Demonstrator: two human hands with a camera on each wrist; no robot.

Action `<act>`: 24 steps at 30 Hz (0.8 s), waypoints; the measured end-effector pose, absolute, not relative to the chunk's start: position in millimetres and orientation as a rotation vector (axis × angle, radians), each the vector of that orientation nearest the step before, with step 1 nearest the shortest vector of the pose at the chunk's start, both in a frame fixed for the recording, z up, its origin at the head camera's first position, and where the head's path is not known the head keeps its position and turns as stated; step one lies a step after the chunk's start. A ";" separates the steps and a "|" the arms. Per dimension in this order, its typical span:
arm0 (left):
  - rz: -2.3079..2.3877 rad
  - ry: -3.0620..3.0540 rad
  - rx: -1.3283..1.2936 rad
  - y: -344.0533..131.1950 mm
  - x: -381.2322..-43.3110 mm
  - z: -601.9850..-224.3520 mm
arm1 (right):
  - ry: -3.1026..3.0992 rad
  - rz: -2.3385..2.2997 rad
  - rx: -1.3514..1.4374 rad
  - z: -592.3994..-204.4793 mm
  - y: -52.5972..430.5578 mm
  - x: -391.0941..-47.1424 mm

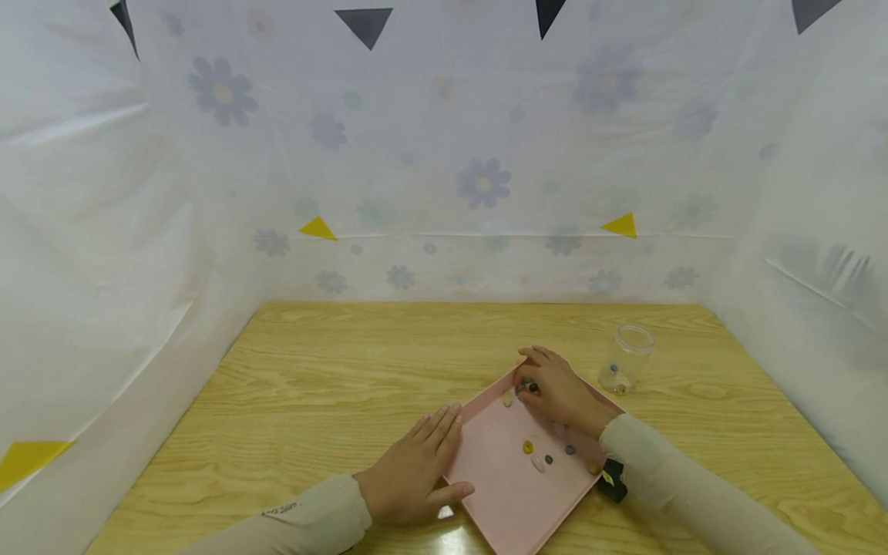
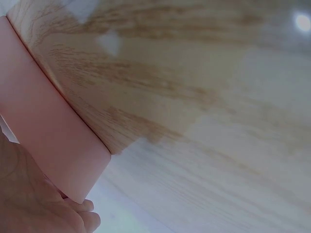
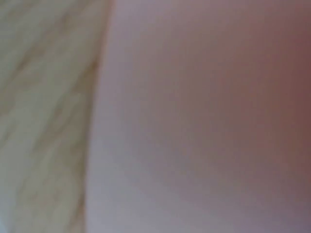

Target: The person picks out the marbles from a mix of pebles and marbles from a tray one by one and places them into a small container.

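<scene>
A pink tray lies turned cornerwise on the wooden table. My left hand rests along its left wall in the head view, fingers straight and thumb over the rim. The left wrist view shows that hand beside the tray's pink wall. My right hand reaches into the far corner, fingers bent around small dark and green beads; I cannot tell whether it pinches any. Nearer the middle lie a yellow bead, a pink one, a green one and a blue one.
A clear jar with a few small pieces inside stands behind the tray on the right. A black object shows under the right sleeve, at the tray's edge. White sheeting with flowers encloses the table.
</scene>
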State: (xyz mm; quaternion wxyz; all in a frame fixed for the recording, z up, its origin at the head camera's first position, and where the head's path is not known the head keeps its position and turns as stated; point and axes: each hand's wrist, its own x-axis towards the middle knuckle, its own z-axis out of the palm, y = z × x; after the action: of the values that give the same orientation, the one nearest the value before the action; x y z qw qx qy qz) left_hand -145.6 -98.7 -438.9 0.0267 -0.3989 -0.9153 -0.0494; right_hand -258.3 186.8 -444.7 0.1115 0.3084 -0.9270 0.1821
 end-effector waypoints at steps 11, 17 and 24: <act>-0.177 -2.865 -1.237 -98.5 -144.6 -437.9 | -2.678 0.483 0.872 -411.7 203.1 -244.6; -0.167 -2.865 -1.228 -99.8 -144.1 -436.6 | -2.520 0.532 0.814 -385.8 227.8 -243.2; -0.176 -2.844 -1.231 -100.0 -144.0 -437.1 | -2.426 0.530 0.628 -363.8 265.0 -242.7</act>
State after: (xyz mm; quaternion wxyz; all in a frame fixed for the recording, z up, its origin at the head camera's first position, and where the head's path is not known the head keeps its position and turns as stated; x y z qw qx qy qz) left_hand -144.0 -100.0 -437.1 0.0187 -0.3965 -0.9161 -0.0567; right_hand -242.7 265.0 -363.8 0.2861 0.2351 -0.9075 0.1983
